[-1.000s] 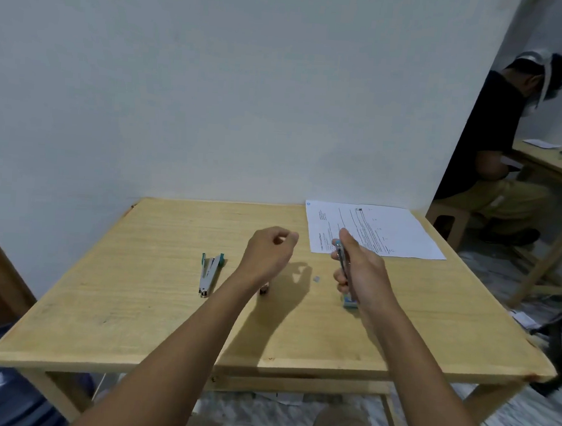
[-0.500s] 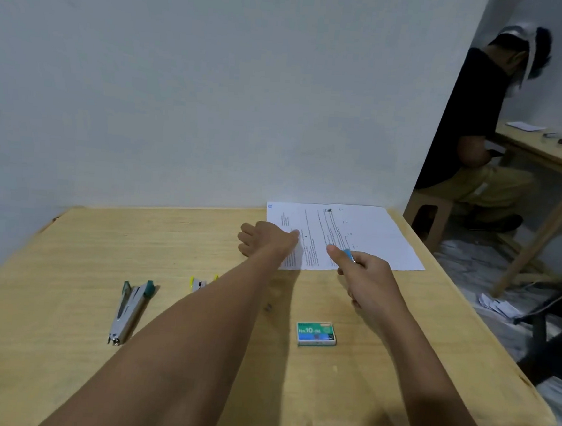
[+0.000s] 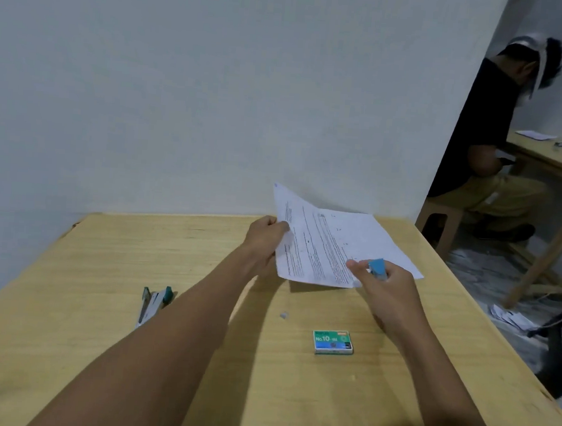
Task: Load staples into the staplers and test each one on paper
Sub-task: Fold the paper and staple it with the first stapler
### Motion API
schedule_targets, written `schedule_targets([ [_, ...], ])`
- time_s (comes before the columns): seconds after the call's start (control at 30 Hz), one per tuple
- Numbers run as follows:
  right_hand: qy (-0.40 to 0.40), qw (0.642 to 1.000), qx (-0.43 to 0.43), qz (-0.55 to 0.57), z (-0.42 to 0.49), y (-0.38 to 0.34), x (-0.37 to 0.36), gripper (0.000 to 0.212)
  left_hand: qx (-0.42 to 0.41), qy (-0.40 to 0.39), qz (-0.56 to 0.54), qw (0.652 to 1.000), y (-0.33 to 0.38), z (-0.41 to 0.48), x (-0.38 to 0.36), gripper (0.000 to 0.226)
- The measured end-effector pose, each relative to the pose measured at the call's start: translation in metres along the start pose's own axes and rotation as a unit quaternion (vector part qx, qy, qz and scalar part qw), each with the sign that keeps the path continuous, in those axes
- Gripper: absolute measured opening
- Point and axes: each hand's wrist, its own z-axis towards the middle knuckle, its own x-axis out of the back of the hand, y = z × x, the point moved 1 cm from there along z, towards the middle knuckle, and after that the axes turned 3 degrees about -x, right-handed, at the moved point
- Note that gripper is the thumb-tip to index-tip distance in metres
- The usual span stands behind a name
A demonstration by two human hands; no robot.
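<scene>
From the head camera, the left hand [image 3: 264,241] grips the left edge of the paper [image 3: 334,246], thumb on top and fingers curled under it. That side of the sheet is raised off the table [image 3: 103,267], with a shadow under its near edge. The right hand [image 3: 387,287] is curled round a small blue stapler [image 3: 378,269]. The stapler's end sticks out past the fingers and lies over the near right part of the sheet. I cannot tell whether it touches the paper.

Near the right wrist, on the side toward the person, a green staple box [image 3: 333,342] marked "No.10" lies flat on the table. It is shut, so what it holds cannot be seen. Between that box and the left forearm lies a small loose strip of staples [image 3: 284,315]. Well to the left of the left fingers, beyond the forearm, a teal stapler [image 3: 153,305] lies swung open on the wood.

Far right, past the right fingers, another person [image 3: 471,133] sits at a second table [image 3: 556,159].
</scene>
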Motion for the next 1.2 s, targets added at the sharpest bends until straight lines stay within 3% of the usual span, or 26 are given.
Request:
schedule_targets([
  [0.07, 0.018, 1.0, -0.002, 0.013, -0.001, -0.002, 0.002, 0.039, -0.009, -0.02, -0.078, 0.997, 0.008, -0.018, 0.023, 0.004],
  [0.2, 0.042, 0.998, -0.018, 0.049, -0.011, -0.009, 0.0, 0.033, -0.029, -0.032, -0.133, 0.99, 0.02, -0.052, 0.068, 0.032],
  [0.4, 0.091, 0.995, -0.017, 0.05, -0.029, -0.018, -0.004, 0.046, -0.049, -0.035, -0.164, 0.985, 0.029, -0.105, 0.11, 0.031],
  [0.6, 0.042, 0.996, -0.002, 0.073, -0.042, -0.037, -0.011, 0.028, -0.046, 0.034, -0.129, 0.99, 0.035, -0.13, 0.121, 0.029],
  [0.83, 0.044, 0.997, 0.062, 0.021, -0.061, -0.052, -0.033, 0.033, -0.056, 0.053, -0.074, 0.994, 0.042, -0.139, 0.107, 0.017],
  [0.93, -0.004, 0.993, 0.111, 0.023, -0.076, -0.062, -0.044, 0.027, -0.05, -0.01, -0.075, 0.996, 0.043, -0.141, 0.095, 0.037],
  [1.03, -0.048, 0.989, 0.127, 0.066, -0.091, -0.071, -0.053, 0.024, -0.079, -0.065, -0.164, 0.981, 0.044, -0.143, 0.082, 0.036],
  [1.1, -0.067, 0.986, 0.105, 0.108, -0.098, -0.076, -0.055, 0.018, -0.112, -0.011, -0.161, 0.981, 0.042, -0.146, 0.074, 0.03],
  [1.2, -0.084, 0.983, 0.077, 0.145, -0.105, -0.08, -0.055, 0.023, -0.108, 0.092, 0.011, 0.99, 0.032, -0.143, 0.079, 0.039],
])
